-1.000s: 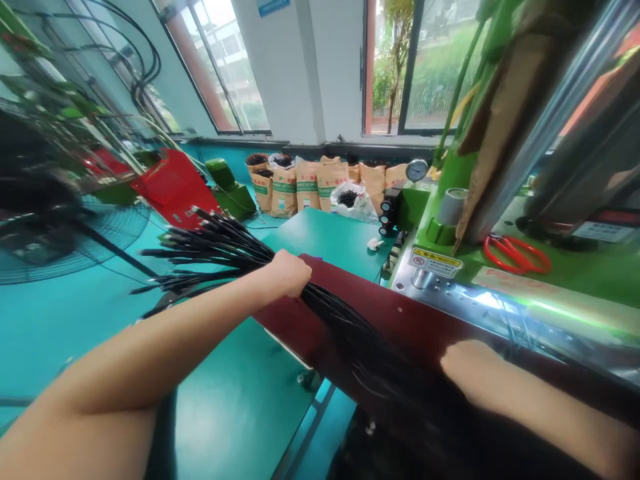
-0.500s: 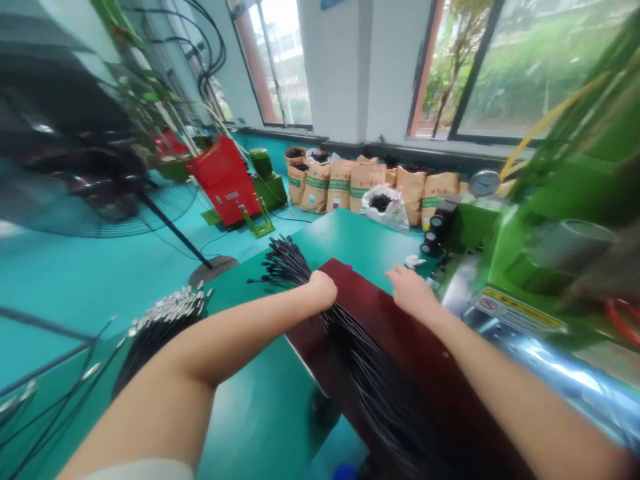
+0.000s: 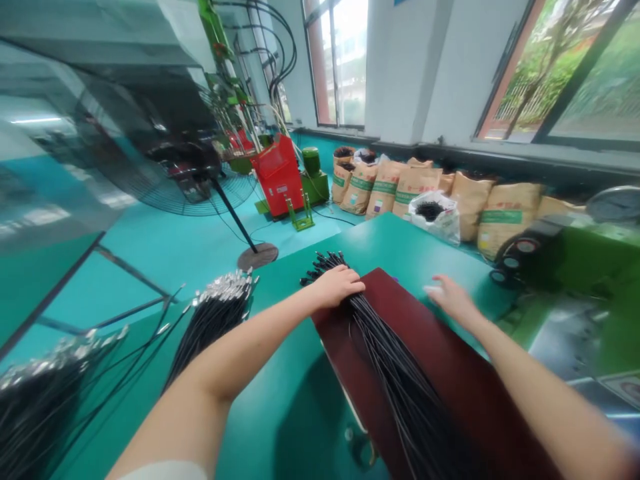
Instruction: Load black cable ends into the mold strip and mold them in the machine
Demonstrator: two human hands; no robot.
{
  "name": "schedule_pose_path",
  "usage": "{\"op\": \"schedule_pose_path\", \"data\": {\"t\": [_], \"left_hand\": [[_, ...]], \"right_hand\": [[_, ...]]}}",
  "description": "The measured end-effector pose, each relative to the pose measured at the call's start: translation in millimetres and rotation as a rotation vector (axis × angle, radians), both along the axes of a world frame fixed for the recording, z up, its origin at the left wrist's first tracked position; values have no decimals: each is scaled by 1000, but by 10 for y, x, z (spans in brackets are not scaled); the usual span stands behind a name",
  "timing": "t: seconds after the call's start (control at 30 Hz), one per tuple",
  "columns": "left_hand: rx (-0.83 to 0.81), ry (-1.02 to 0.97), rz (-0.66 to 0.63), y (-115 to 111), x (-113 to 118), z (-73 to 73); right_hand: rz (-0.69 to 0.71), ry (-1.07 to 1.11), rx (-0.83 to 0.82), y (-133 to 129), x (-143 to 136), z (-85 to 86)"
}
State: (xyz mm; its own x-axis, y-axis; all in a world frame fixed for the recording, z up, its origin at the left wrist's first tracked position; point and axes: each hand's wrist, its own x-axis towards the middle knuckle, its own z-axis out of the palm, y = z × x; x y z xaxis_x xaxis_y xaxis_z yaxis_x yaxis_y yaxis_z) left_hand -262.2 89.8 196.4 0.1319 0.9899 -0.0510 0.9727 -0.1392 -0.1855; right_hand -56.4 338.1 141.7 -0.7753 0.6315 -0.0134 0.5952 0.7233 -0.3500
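A thick bundle of black cables [image 3: 395, 360] lies lengthwise over a dark red board [image 3: 425, 333], its tips fanned out past the board's far end. Across the bundle near those tips rests my left hand [image 3: 336, 287], its fingers wrapped over the cables. My right hand [image 3: 453, 300] is held above the green table [image 3: 400, 243], to the right of the board and away from the bundle. Its fingers point left, and a small white thing [image 3: 433, 291] shows at the fingertips. The thumb and fingers look pressed together.
More black cables with silvery ends [image 3: 220, 300] lie on the left, with another bundle [image 3: 45, 400] beyond. A fan [image 3: 190, 167] stands at the left back. Paper sacks [image 3: 507, 213] line the wall. Green machinery [image 3: 600, 280] stands at the right.
The view has turned left. My left hand now lies flatter over the bundle near its tips. My right hand has moved farther from the board, and the white thing is now at its fingertips.
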Motion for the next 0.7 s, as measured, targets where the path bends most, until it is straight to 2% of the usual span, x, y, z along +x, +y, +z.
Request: {"op": "schedule_pose_path", "data": {"t": [0.13, 0.3, 0.37, 0.47, 0.57, 0.63, 0.7], "left_hand": [[-45, 22, 77, 59, 92, 99], [-365, 36, 295, 105, 204, 345], [-355, 56, 374, 218, 261, 374], [-251, 72, 432, 485, 387, 299], [-267, 65, 480, 706, 468, 181], [-271, 62, 505, 730, 463, 155], [-244, 66, 494, 623, 458, 197]], "right_hand": [[85, 17, -135, -245, -59, -20], [172, -35, -413, -351, 118, 60], [185, -25, -450, -387, 148, 78], [139, 20, -362, -442, 164, 99], [111, 42, -244, -492, 329, 204], [147, 45, -168, -555, 610, 333], [241, 43, -69, -680, 1055, 461]]}}
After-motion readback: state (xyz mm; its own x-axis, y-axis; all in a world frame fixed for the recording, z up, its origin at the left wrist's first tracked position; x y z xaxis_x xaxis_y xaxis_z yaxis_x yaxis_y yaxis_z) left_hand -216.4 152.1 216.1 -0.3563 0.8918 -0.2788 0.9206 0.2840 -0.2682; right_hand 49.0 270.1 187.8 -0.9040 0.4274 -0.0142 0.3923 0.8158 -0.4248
